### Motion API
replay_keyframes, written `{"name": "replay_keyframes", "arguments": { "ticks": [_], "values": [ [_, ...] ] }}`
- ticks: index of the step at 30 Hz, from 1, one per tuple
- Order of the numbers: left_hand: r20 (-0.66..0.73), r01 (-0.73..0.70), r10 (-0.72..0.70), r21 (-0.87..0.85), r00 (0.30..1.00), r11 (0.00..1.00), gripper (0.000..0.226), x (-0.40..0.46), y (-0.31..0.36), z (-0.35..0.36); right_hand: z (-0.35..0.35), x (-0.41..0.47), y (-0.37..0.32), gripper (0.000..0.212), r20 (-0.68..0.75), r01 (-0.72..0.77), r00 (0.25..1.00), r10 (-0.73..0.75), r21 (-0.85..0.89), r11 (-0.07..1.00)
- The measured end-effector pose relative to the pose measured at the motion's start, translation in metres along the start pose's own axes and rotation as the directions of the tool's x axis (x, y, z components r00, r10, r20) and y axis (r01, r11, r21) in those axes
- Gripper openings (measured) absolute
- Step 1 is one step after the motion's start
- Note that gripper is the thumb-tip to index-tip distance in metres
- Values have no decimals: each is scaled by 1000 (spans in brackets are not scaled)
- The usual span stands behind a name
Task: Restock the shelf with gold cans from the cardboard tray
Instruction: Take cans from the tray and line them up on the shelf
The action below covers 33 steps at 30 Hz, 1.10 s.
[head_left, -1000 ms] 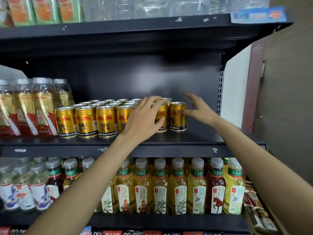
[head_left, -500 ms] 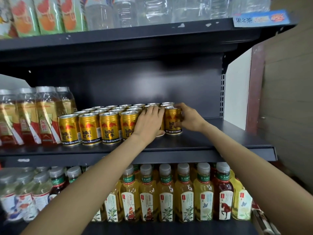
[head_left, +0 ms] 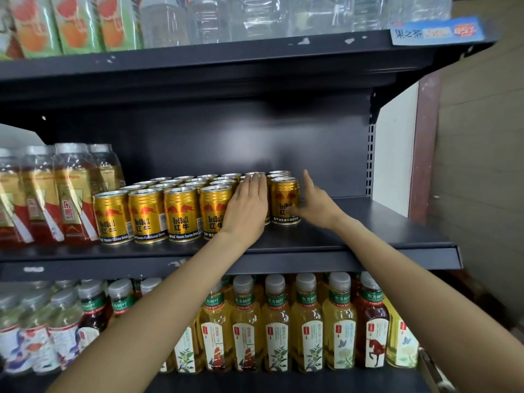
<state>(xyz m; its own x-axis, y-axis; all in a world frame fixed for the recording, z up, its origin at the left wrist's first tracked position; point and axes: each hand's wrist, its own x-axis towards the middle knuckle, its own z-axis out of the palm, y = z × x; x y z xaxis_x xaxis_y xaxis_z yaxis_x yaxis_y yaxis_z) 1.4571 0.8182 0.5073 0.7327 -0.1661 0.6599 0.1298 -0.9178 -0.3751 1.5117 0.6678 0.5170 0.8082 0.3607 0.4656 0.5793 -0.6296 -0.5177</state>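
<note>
Several gold cans stand in rows on the middle dark shelf. My left hand lies flat with straight fingers against the front of a can in the second column from the right, hiding most of it. The rightmost front gold can stands beside it. My right hand touches that can's right side, fingers extended upward and thumb low across its front. The cardboard tray is not in view.
Shrink-wrapped bottles fill the shelf's left end. The shelf's right part is bare up to a white side panel. Yellow and red tea bottles line the shelf below. Packs and clear bottles stand on the top shelf.
Both hands pushed the two rightmost front cans back and left into the block. My right hand's fingers have opened from around the last can, and the view has tilted up slightly.
</note>
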Motion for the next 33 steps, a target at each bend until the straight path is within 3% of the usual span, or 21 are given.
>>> {"name": "replay_keyframes", "arguments": {
  "ticks": [5,9,14,17,19,22,25,27,30,33],
  "values": [
    [-26,-29,30,18,999,999,67,1,1,-1,9,-5,-6,93,-12,14,1000,-15,-91,996],
    [-14,-37,37,-5,999,999,64,2,1,1,14,-4,-5,93,-75,17,997,-31,-184,983],
    [-33,-40,36,-128,999,991,69,-4,-4,-4,11,-4,-3,94,-30,-10,1000,7,-74,997],
    [-148,-64,21,-290,989,955,61,-23,-6,-21,6,-21,-11,82,-153,57,986,-73,-103,993],
    [-309,-107,-7,-350,951,931,50,-43,-8,-32,4,-45,-23,70,-281,141,948,-149,-49,989],
    [-514,-132,-113,-417,850,899,35,-84,-13,-40,12,-91,-41,47,-489,304,829,-271,-14,953],
    [-611,-153,-248,-527,752,836,24,-136,-21,-40,40,-139,-50,26,-646,406,695,-316,-10,914],
    [-619,-147,-314,-579,720,802,25,-175,-27,-31,65,-170,-54,19,-664,447,672,-327,12,895],
    [-496,-70,-347,-645,796,761,25,-240,-35,-11,111,-212,-49,12,-556,466,754,-351,75,882],
    [-218,126,-376,-697,901,706,22,-315,-48,12,161,-252,-36,16,-179,345,935,-306,260,902]
  ]
}}
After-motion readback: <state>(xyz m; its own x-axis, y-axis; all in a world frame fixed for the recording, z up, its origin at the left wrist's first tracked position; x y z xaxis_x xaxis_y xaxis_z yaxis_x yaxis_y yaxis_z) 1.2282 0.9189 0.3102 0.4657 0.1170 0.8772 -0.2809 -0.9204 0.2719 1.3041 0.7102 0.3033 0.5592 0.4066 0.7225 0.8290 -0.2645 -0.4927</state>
